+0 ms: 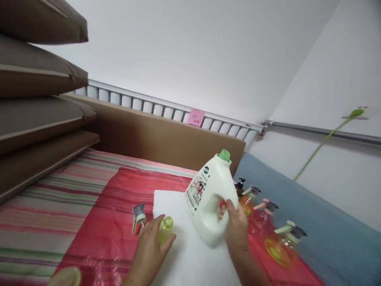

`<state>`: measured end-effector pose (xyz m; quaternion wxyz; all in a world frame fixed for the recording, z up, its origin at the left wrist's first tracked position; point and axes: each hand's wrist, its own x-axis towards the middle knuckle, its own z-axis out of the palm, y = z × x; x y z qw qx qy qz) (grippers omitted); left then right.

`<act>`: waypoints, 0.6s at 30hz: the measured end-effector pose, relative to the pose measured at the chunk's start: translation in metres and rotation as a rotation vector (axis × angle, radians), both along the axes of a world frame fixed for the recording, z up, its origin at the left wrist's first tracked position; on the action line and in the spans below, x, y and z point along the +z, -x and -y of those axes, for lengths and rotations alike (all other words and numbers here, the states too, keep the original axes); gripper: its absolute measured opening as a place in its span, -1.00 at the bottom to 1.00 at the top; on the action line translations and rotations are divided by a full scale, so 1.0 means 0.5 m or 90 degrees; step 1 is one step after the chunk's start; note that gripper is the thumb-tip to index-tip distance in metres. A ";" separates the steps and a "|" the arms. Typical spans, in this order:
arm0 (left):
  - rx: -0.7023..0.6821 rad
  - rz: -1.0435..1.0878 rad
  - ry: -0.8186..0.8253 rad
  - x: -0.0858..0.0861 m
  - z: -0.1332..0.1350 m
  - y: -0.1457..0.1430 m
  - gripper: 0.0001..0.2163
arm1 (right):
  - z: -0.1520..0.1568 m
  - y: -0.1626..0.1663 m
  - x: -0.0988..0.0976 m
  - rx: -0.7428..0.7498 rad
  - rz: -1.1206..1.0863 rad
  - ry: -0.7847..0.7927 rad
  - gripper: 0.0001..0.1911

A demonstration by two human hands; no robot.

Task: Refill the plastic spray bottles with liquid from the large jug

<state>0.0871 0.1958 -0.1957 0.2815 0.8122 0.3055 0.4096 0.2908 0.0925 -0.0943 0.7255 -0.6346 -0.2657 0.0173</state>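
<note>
My right hand (236,222) grips the handle of a large pale green detergent jug (212,202), holding it tilted above a white cloth (190,262). The jug's neck has a green spout insert and no cap over it; its label shows flowers. My left hand (151,242) curls its thumb and fingers around a small yellow-green bottle (165,231) with an uncovered mouth. Beyond the left fingers is a grey and pale green pump head (138,218), its lower part hidden by the hand.
Several pump bottles (263,220) stand in a row at the right on a red plastic sheet (113,206). A pale round item (65,277) shows at the bottom left. Stacked brown cushions (41,115) rise at left; a brown board (166,139) and radiator (137,104) stand behind.
</note>
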 end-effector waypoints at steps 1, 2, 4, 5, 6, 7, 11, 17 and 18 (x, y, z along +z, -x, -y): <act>0.003 -0.001 -0.003 0.002 0.000 0.001 -0.59 | -0.020 -0.004 -0.014 -0.005 0.009 0.004 -0.62; 0.005 -0.002 -0.006 0.005 0.001 0.003 -0.60 | -0.036 -0.007 -0.029 -0.009 0.017 0.013 -0.63; 0.010 -0.008 -0.010 0.015 0.004 0.006 -0.61 | -0.061 -0.011 -0.060 -0.009 0.028 0.043 -0.63; 0.011 -0.014 -0.011 0.021 0.005 0.007 -0.62 | -0.069 -0.012 -0.075 -0.008 0.031 0.061 -0.63; 0.013 -0.022 -0.012 0.027 0.007 0.008 -0.62 | -0.074 -0.013 -0.089 -0.005 0.035 0.079 -0.63; 0.014 -0.031 -0.013 0.032 0.009 0.009 -0.63 | -0.076 -0.013 -0.100 -0.001 0.039 0.095 -0.63; 0.011 -0.079 -0.014 0.045 0.019 0.009 -0.59 | -0.072 -0.017 -0.119 0.031 0.062 0.143 -0.62; -0.004 -0.117 0.006 0.042 0.033 0.007 -0.46 | -0.032 -0.024 -0.107 0.069 0.082 0.212 -0.65; -0.007 -0.119 0.012 0.040 0.032 0.007 -0.44 | -0.018 -0.022 -0.106 0.061 0.089 0.208 -0.63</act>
